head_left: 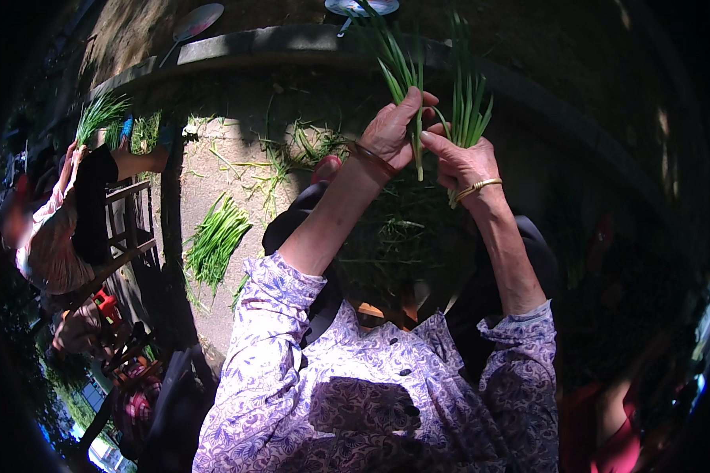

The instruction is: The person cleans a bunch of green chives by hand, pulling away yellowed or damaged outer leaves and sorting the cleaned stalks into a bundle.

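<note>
My left hand (393, 131), with a brown bangle at its wrist, holds a few long green chive-like stalks (397, 65). Their pale lower ends hang down below the fingers. Close beside it, my right hand (468, 164) grips a thicker bunch of the same stalks (466, 112), leaves pointing away from me. Its thumb and forefinger reach towards the pale ends under my left hand; whether they touch is unclear. On the sunlit concrete to my left lies a heap of green stalks (218, 239). Loose trimmings (281, 156) are scattered past my left knee and, in shadow, between my legs.
A low stone kerb (284, 40) runs across the far side, with two hand fans (198, 22) (364, 7) by it. At left, a seated person (59, 236) holds green stalks (102, 115) beside a wooden chair (129, 216). Another person in red (603, 437) is at lower right.
</note>
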Demonstrator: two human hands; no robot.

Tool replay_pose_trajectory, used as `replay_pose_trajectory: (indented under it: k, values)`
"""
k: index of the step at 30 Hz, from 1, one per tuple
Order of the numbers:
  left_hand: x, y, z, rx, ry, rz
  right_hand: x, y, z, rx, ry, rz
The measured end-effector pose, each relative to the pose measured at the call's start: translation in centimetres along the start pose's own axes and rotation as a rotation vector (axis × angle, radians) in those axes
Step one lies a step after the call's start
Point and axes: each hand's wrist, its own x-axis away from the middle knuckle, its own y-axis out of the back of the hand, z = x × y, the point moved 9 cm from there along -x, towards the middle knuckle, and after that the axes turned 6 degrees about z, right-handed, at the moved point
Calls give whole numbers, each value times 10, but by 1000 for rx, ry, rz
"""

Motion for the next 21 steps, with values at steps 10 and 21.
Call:
replay_pose_trajectory:
  k: [10, 21]
  values:
    - [3, -10, -2, -26, -58, -9, 1, 1, -2, -64, -12, 15]
    - [4, -3, -12, -97, -18, 37, 0, 5, -4, -194, -38, 64]
